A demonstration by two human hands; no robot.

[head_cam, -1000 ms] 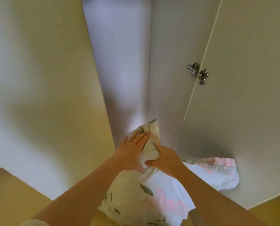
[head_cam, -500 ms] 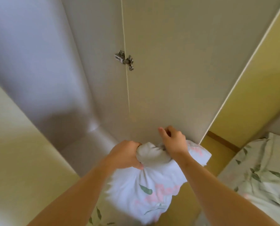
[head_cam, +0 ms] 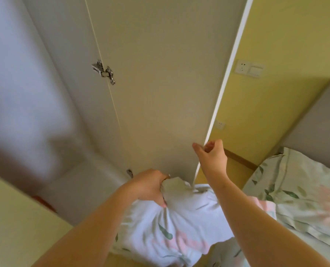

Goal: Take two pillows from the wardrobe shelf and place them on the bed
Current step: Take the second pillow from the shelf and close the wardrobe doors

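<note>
A white pillow [head_cam: 172, 226] with green leaves and pink blooms hangs low in the middle, out of the wardrobe. My left hand [head_cam: 150, 185] is shut on its bunched top corner. My right hand [head_cam: 211, 155] is off the pillow, raised at the free edge of the open wardrobe door [head_cam: 160, 83], thumb and fingers curled around that edge. The bed [head_cam: 302, 191], covered in a matching floral print, lies at the right. The wardrobe interior [head_cam: 25, 93] is blurred at the left; no second pillow shows there.
The door's metal hinge [head_cam: 103, 71] sits on the upper left of the panel. A yellow wall with a switch and sockets [head_cam: 249, 68] stands behind the door. A grey headboard [head_cam: 314, 120] rises behind the bed. Yellow floor shows at lower left.
My right hand let go of the pillow and rose to the door's edge. The pillow now hangs from the left hand alone. The view swung right, showing more bed and wall.
</note>
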